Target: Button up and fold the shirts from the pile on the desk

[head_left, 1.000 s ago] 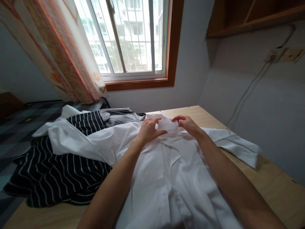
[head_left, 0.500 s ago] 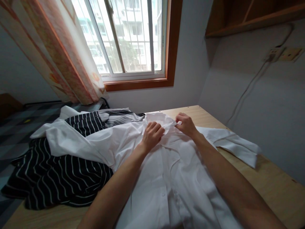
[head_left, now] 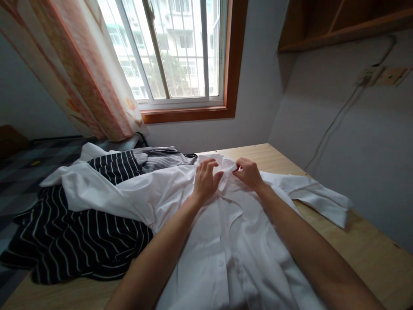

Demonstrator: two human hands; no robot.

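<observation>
A white button-up shirt (head_left: 206, 249) lies front side up on the wooden table, its collar at the far end and its sleeves spread to both sides. My left hand (head_left: 206, 178) is at the left side of the collar, thumb and fingers apart, with nothing gripped between them. On the right side, my right hand (head_left: 248, 173) pinches the tip of the shirt collar (head_left: 228, 164). Part of the collar is hidden behind my left fingers.
Black garments with white stripes (head_left: 87, 241) lie under the left sleeve. The table (head_left: 364, 254) shows bare wood on the right. A bed with a checked cover (head_left: 19, 172) adjoins on the left. Behind are a window (head_left: 183, 60) and a curtain (head_left: 93, 86).
My left hand has opened its fingers and let go of the collar's left side. My right hand has shifted slightly left with the collar tip still pinched.
</observation>
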